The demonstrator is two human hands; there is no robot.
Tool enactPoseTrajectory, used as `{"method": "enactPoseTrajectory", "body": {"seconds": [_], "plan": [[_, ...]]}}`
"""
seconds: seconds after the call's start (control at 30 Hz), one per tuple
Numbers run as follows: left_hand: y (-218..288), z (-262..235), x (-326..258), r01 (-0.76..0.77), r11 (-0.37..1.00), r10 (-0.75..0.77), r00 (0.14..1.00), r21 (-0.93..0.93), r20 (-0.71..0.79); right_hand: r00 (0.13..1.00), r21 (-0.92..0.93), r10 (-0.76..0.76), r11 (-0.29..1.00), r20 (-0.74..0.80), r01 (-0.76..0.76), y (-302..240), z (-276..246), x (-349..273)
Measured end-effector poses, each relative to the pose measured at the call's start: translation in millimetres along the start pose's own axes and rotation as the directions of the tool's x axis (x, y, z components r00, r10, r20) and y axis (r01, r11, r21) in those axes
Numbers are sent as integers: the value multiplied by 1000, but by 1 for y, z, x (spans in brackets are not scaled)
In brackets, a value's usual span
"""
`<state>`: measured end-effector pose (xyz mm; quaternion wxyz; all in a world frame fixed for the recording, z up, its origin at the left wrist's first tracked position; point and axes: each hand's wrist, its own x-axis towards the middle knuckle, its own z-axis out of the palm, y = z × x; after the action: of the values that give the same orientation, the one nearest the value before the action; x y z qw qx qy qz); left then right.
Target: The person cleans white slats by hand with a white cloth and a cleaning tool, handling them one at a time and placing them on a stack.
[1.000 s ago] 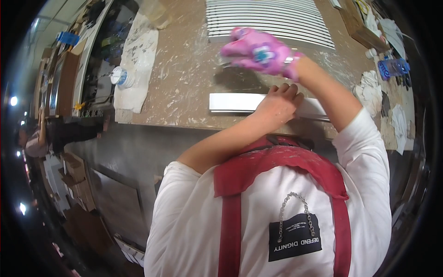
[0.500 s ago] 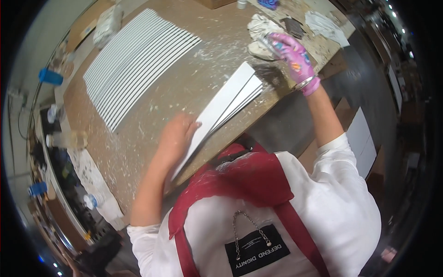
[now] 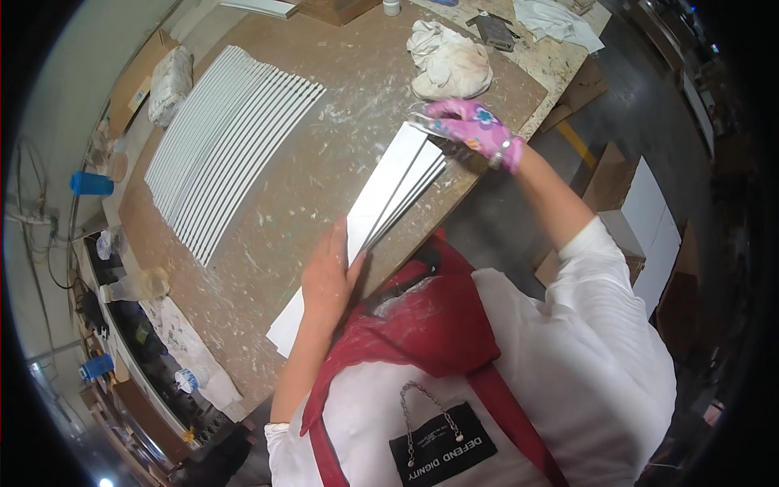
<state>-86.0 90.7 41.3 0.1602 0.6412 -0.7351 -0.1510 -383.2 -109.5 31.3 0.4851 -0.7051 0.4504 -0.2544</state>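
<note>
we stand at a wide brown workbench [image 3: 324, 170], its top dusted and smeared with white. on its far left part lies a long row of white slats [image 3: 227, 142], laid side by side with dark gaps between them. near the far edge sits a crumpled white rag [image 3: 450, 65].

in front of us, lying slantwise across the near edge of the bench, is the stack of flat white strips [image 3: 389, 191]: long, narrow, smooth and plain white, a few of them fanned so their thin dark edges show along the right side. the near end runs under our arm and pokes out as a white corner lower left.

our left hand [image 3: 329, 272], bare, presses flat on the near part of the stack, fingers together. our right hand [image 3: 471, 130], in a pink patterned glove, is closed around the far end, pinching the strips.
</note>
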Motion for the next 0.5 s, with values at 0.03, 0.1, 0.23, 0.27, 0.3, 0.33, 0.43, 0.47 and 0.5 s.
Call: {"method": "enactPoseTrajectory", "body": {"seconds": [0.03, 0.1, 0.23, 0.27, 0.3, 0.33, 0.43, 0.47, 0.5], "plan": [[0, 0, 0, 13, 1000, -13, 1000, 2, 2, 998, -61, -58, 996, 37, 60, 0, -7, -8], [-1, 0, 1, 26, 1000, -26, 1000, -14, 5, 985, -30, -19, 999, 169, 24, 11, -26, -24], [-3, -12, 0, 74, 989, -64, 995, -126, 81, 998, 4, -9, 1000, 64, 9, -9, -36, -22], [-1, -16, 3, 35, 995, -26, 996, -98, 88, 998, -34, -28, 999, 47, 30, -21, -32, -10], [0, -20, 4, -14, 997, 20, 997, -80, 75, 985, -108, -172, 979, 16, 173, -39, -20, -1], [1, -23, 4, -47, 998, 50, 997, -48, 63, 975, -88, -222, 971, 27, 223, -50, -8, 9], [-10, -6, 3, -59, 994, 65, 996, -92, 57, 934, -73, -321, 939, 156, 335, -94, 55, 31], [-11, -1, 1, -89, 994, 88, 996, -61, -8, 883, -131, -381, 895, 276, 427, -113, 80, 35], [-12, 3, 0, -100, 994, 98, 994, -42, -56, 817, -179, -427, 835, 388, 521, -130, 108, 39]]}}
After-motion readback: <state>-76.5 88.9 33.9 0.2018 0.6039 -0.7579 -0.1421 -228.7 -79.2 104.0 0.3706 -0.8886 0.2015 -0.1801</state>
